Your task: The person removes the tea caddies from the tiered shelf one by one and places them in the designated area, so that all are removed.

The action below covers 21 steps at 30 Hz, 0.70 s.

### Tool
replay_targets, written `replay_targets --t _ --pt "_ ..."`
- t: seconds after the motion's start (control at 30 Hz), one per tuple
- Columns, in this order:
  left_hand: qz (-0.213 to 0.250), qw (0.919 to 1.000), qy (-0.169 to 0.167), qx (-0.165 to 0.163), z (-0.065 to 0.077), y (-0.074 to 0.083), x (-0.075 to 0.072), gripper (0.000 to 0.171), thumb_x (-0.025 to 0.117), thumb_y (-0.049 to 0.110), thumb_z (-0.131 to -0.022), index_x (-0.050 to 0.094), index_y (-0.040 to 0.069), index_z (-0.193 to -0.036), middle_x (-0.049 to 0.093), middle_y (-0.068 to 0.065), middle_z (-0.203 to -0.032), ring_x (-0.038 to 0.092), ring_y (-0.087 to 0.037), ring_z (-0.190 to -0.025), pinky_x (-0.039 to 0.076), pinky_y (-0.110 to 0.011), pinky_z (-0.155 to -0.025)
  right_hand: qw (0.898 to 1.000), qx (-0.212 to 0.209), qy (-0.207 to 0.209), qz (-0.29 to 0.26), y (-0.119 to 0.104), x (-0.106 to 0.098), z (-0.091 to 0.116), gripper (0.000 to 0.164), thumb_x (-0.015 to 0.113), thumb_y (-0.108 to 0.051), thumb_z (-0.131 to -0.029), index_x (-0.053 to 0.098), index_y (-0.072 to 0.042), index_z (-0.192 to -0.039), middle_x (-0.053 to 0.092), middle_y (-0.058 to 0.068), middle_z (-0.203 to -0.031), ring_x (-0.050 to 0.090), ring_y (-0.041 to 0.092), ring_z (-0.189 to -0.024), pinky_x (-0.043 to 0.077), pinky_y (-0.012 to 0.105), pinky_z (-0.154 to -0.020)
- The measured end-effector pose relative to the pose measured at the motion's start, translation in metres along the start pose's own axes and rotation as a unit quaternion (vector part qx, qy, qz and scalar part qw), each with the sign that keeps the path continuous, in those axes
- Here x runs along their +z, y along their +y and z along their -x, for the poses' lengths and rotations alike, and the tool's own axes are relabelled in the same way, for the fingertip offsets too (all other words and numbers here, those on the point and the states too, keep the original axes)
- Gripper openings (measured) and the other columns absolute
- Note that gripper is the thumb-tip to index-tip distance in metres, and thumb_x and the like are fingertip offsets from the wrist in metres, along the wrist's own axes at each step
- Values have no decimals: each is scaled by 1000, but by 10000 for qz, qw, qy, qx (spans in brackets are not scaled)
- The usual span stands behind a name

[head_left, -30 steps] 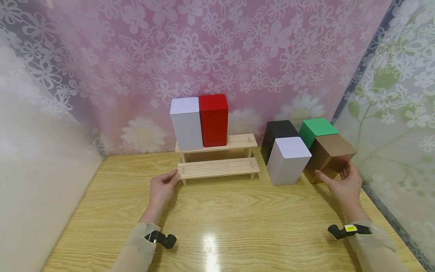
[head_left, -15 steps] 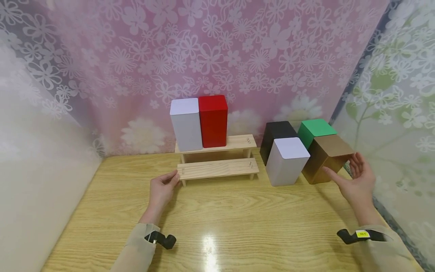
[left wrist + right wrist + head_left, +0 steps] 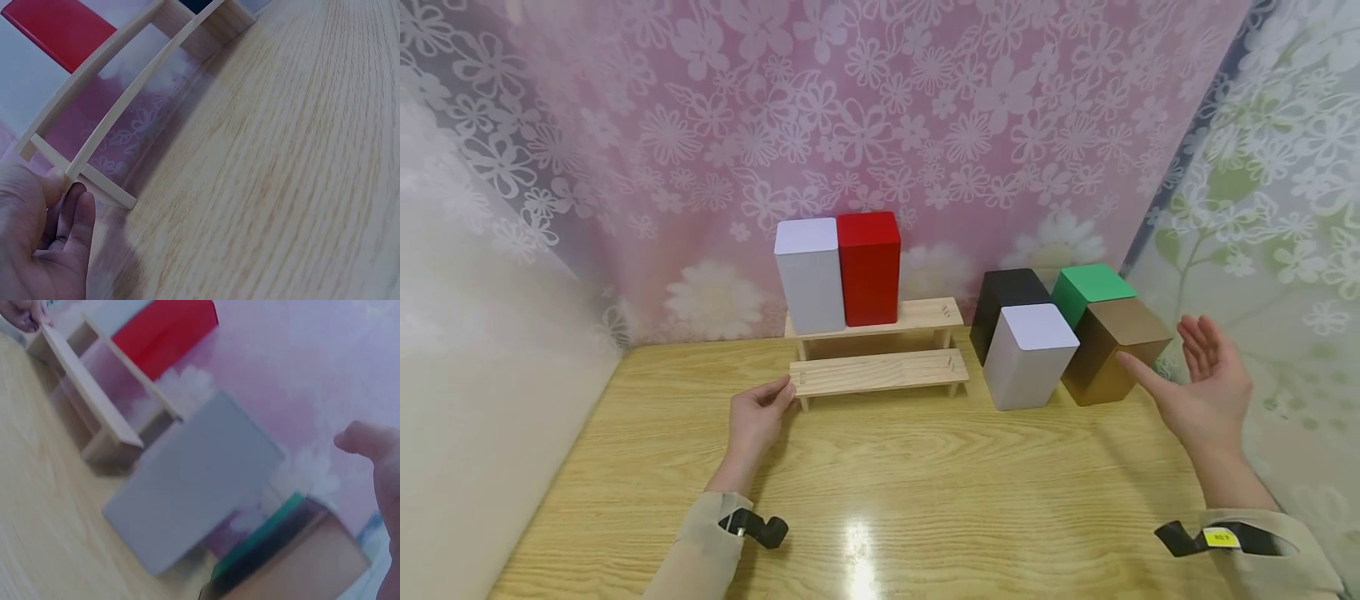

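Note:
My left hand pinches the left end of the lower board of a two-tier wooden display stand; in the left wrist view the thumb and curled fingers meet at that board's tip. On the upper tier stand a white box and a red box, side by side. My right hand is raised to the right of a brown box, fingers extended and thumb apart, holding nothing. In the head view the thumb overlaps the brown box's right side.
Beside the brown box stand a second white box, a black box and a green box, grouped closely on the wood-grain table. A pink flowered curtain hangs behind, with a pale flowered curtain at the right.
My right hand has let go of the brown box and moved right and slightly up, its fingers straightening. My left hand has stayed on the stand.

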<state>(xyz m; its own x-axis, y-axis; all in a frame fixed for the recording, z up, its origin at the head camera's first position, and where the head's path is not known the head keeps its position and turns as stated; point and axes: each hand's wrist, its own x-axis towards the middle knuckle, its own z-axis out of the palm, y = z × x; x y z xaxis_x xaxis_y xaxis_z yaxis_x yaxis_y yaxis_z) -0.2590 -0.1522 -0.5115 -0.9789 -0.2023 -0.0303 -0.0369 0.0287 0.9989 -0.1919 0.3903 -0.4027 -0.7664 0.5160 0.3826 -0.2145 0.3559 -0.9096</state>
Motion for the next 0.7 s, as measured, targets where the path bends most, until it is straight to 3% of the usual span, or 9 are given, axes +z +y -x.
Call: replay_targets --t 0.13,0.4,0.7 --pt "-14 10000 34 -4 0 0 -1 29 72 6 -102 72 -4 -129 67 -26 -131 73 -27 -105 64 -32 -90 9993 17 -189 -322 -21 12 5 101 89 15 -75 41 -9 -161 52 8 -154 49 15 -141 35 18 -120" --pt "41 9999 97 -61 0 -2 -3 29 72 5 -102 72 -5 -129 68 -25 -131 71 -27 -108 63 -32 -91 9965 -468 -689 67 -52 49 16 100 93 5 -77 41 -8 -161 54 8 -155 50 19 -143 38 20 -119" --pt "-2 10000 69 5 -4 -4 0 29 74 4 -100 73 -4 -128 69 -23 -131 72 -24 -107 64 -30 -87 9896 -1006 -983 -288 -68 101 27 98 93 5 -75 44 -5 -159 56 11 -152 52 23 -141 41 29 -120"
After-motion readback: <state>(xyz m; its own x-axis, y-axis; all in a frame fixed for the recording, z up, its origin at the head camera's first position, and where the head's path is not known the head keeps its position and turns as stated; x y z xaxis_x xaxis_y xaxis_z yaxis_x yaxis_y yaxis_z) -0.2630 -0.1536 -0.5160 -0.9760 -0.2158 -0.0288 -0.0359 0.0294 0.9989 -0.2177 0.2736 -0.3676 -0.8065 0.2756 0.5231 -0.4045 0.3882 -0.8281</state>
